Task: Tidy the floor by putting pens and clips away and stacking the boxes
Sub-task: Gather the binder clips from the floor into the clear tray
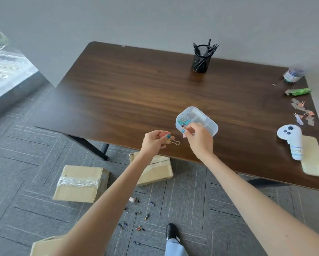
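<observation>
My left hand (155, 140) holds a pink binder clip (170, 139) in curled fingers just off the table's front edge. My right hand (198, 134) pinches another clip over the near corner of a clear compartment box (203, 118), which holds a few clips in one section. A black mesh pen cup (201, 60) with several pens stands at the back of the table. Three cardboard boxes lie on the carpet: one (80, 183) left, one (155, 168) under the table edge, one (44, 246) at the bottom left. Small clips (138, 217) are scattered on the floor.
The brown table (136, 93) carries a white controller (291, 139), a yellow phone (312, 157), loose clips and paper bits (302, 111), a green wrapper (299, 91) and a clear jar (293, 74) at its right side. My shoe (171, 230) stands on the grey carpet. A window is at the left.
</observation>
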A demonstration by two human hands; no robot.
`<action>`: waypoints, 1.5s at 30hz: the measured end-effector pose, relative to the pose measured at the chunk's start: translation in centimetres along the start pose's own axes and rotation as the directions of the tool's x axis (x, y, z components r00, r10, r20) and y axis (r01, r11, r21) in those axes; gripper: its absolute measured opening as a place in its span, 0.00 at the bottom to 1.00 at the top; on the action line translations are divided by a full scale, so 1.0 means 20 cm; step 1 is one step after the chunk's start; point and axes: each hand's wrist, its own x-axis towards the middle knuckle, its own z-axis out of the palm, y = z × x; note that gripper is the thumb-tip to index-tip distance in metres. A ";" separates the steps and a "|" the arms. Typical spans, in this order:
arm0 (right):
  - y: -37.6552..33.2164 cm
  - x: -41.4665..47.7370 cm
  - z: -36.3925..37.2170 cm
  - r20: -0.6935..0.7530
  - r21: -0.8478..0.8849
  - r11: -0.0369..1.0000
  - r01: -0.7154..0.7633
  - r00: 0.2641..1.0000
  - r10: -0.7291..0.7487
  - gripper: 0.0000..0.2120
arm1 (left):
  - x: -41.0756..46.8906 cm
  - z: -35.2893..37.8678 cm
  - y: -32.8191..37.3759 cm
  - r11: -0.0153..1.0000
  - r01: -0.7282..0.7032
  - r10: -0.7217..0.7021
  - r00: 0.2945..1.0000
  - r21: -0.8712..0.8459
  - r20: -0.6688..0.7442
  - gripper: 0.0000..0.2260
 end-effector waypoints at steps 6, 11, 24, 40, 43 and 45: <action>0.15 0.17 -0.03 -0.027 0.016 0.996 -0.089 0.996 0.089 0.10 | 0.17 0.17 0.08 0.999 0.006 -0.001 0.993 0.047 -0.120 0.03; 0.18 0.23 -0.04 0.016 -0.018 0.998 -0.064 0.998 0.064 0.11 | 0.27 0.23 0.13 0.995 -0.024 0.045 0.975 0.098 -0.219 0.03; 0.23 0.25 -0.03 0.250 -0.038 0.986 0.161 0.957 -0.147 0.28 | 0.39 0.33 0.17 0.975 -0.060 0.132 0.928 0.212 -0.348 0.05; 0.36 0.24 -0.08 -0.032 0.018 0.994 0.105 0.994 -0.105 0.11 | 0.37 0.45 0.03 0.659 -0.238 0.414 0.907 0.714 -0.080 0.09; 0.36 0.24 -0.07 -0.036 0.043 0.995 0.094 0.995 -0.093 0.11 | 0.37 0.43 0.03 0.616 -0.285 0.438 0.899 0.734 -0.019 0.10; 0.36 0.24 -0.07 -0.045 0.059 0.995 0.083 0.996 -0.081 0.11 | 0.38 0.43 0.05 0.590 -0.335 0.444 0.894 0.734 0.051 0.08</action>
